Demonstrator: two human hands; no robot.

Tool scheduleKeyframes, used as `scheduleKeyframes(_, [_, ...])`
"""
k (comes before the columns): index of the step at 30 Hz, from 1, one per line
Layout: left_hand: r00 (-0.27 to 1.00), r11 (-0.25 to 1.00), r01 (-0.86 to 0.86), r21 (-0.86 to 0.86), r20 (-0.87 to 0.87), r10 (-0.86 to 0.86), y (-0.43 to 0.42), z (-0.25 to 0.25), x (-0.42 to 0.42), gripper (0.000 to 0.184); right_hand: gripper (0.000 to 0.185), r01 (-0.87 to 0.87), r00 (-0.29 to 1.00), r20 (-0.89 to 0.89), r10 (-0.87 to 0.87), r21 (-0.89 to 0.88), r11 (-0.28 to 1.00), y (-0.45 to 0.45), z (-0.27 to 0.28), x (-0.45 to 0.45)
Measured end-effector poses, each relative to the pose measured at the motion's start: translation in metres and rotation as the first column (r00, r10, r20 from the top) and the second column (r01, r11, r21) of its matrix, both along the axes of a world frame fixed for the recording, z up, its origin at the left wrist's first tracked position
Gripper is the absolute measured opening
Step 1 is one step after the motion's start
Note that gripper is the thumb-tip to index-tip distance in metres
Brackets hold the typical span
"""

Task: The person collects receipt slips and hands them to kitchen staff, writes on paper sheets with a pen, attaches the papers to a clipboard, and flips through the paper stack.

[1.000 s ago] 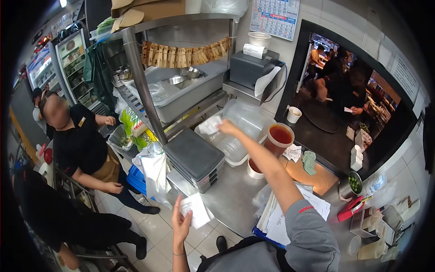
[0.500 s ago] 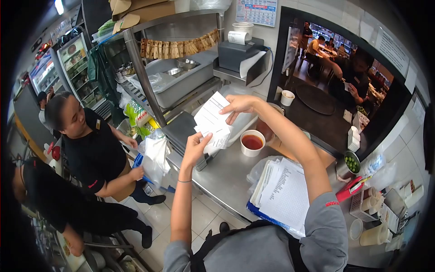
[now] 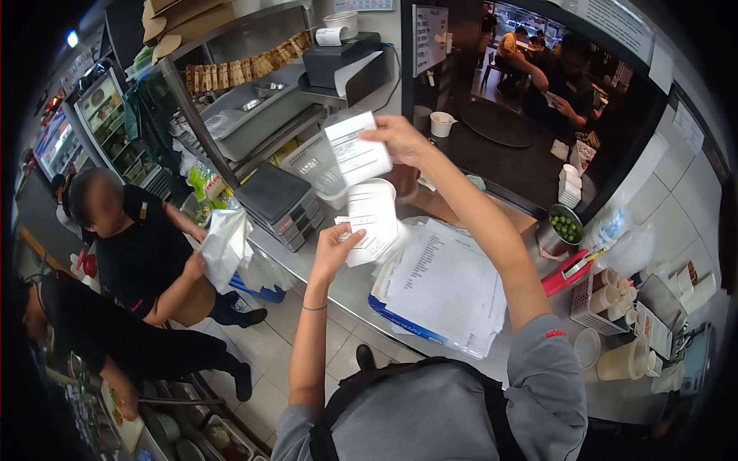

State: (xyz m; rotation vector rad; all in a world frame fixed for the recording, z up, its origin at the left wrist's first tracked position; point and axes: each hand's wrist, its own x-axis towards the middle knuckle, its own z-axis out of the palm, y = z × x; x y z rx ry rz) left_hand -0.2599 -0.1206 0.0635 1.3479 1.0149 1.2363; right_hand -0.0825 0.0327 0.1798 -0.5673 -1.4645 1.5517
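My left hand is closed on a small bunch of printed receipts, pinched at their lower left edge with the thumb on top. Above it, my right hand grips another printed receipt by its upper right part. A gap separates that receipt from the bunch. Behind the bunch stands a white paper bowl on the steel counter; only its upper rim shows, and its contents are hidden. Beside the bunch, a stack of printed sheets lies on a blue folder.
A receipt printer sits on a shelf at the back. Through the serving window are a round dark tray and a person. A metal pot of green limes stands right. At left, a person holds a white plastic bag; another bends over.
My hands have parted: the right one's receipt is now above and away from the left one's bunch. The view has shifted, and the bunch now covers most of the bowl.
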Motion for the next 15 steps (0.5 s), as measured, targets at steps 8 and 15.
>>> scheduleKeyframes(8, [0.994, 1.000, 0.002, 0.024, -0.111, 0.000, 0.002, -0.005, 0.041, 0.017, 0.020, -0.070, 0.963, 0.249, 0.099, -0.126, 0.990, -0.039, -0.019, 0.121])
scheduleKeyframes(15, [0.968, 0.983, 0.176, -0.046, -0.174, -0.182, 0.045, 0.003, 0.083, 0.017, 0.024, -0.250, 0.894, 0.230, 0.385, -0.456, 0.854, -0.020, -0.096, 0.149])
